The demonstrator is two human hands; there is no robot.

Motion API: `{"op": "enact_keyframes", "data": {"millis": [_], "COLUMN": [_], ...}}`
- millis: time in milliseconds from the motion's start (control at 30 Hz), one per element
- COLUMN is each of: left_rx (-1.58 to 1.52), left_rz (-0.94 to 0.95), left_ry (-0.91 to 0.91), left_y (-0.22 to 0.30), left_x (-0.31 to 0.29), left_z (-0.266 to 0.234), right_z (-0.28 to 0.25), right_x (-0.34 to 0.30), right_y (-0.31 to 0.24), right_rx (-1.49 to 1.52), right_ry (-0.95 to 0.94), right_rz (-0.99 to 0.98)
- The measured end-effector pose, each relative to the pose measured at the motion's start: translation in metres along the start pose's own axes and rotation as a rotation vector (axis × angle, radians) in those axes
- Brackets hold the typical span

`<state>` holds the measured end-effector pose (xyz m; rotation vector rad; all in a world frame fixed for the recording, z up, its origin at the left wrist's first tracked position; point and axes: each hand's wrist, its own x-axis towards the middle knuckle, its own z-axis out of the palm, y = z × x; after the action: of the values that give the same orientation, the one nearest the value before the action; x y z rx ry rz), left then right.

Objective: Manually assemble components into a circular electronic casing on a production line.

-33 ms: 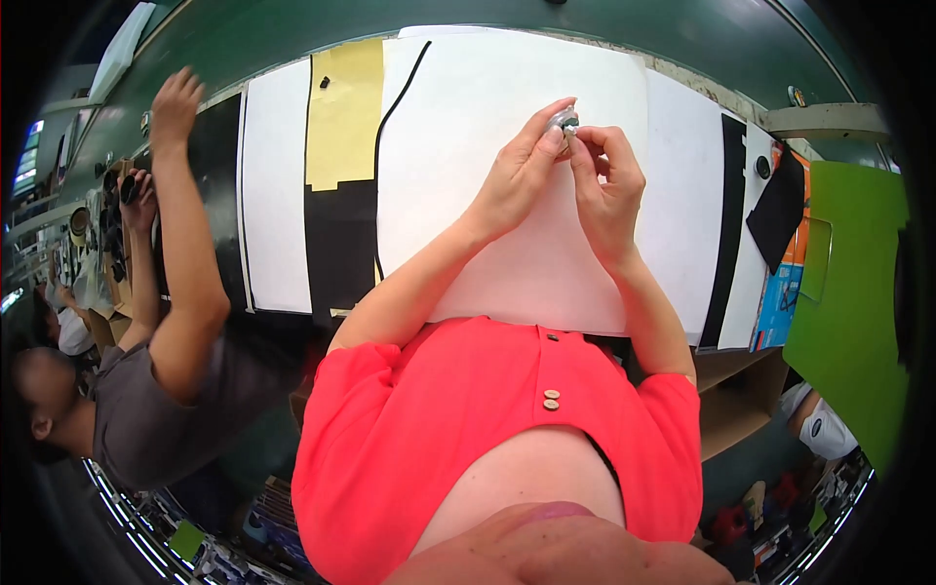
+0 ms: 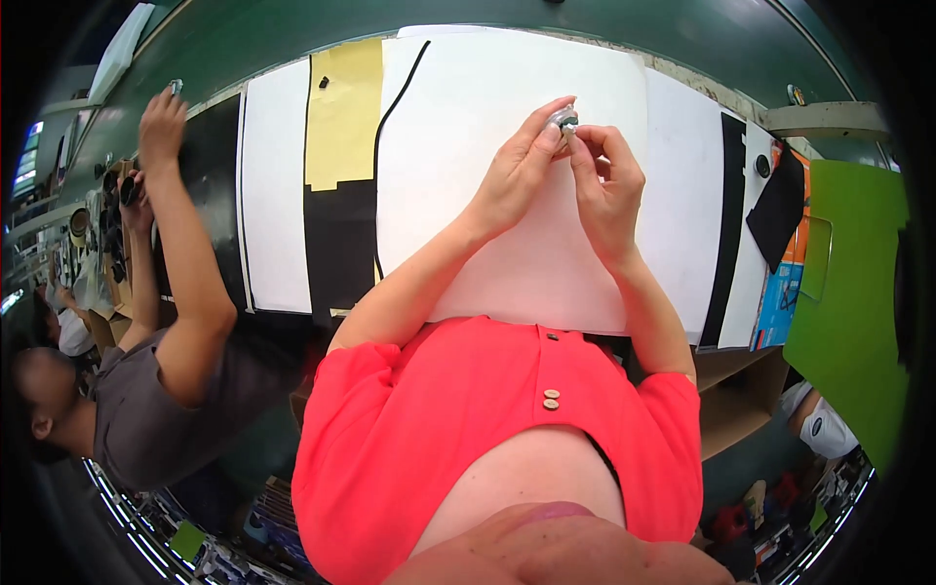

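Above the white sheet, my left hand [image 2: 524,168] is closed on a small silvery part [image 2: 563,117] that looks metallic, rounded and shiny. Its exact kind is too small to make out. My right hand [image 2: 608,185] is closed in a pinch against the near side of this part, thumb and index fingertip pressed together. A tiny pale bit shows at those fingertips, but I cannot tell whether it belongs to the silvery part. Both hands meet over the far middle of the white sheet [image 2: 458,234].
A co-worker's raised hand [image 2: 163,132] is at the left, the other on a dark round object [image 2: 130,189]. A yellow sheet [image 2: 346,127] bears a small black piece [image 2: 324,83]. To the right are a black disc [image 2: 762,164], a black flap [image 2: 780,210] and a green board [image 2: 846,292].
The co-worker's raised hand has moved slightly down and to the left. My hands and the silvery part stay almost where they were.
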<state>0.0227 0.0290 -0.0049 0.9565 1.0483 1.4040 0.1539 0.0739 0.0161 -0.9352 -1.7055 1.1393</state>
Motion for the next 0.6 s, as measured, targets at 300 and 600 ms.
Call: {"op": "enact_keyframes", "data": {"millis": [300,600], "left_rx": [-0.303,-0.186], "left_rz": [-0.067,-0.078], "left_ry": [-0.066,-0.114], "left_y": [0.004,0.000], "left_x": [0.004,0.004], "left_z": [-0.009,-0.012], "right_z": [-0.009,-0.016], "right_x": [0.003,0.006], "right_y": [-0.006,-0.005], "right_rx": [0.486,0.304], "right_ry": [-0.335,-0.351], "right_rz": [0.400,0.380]}}
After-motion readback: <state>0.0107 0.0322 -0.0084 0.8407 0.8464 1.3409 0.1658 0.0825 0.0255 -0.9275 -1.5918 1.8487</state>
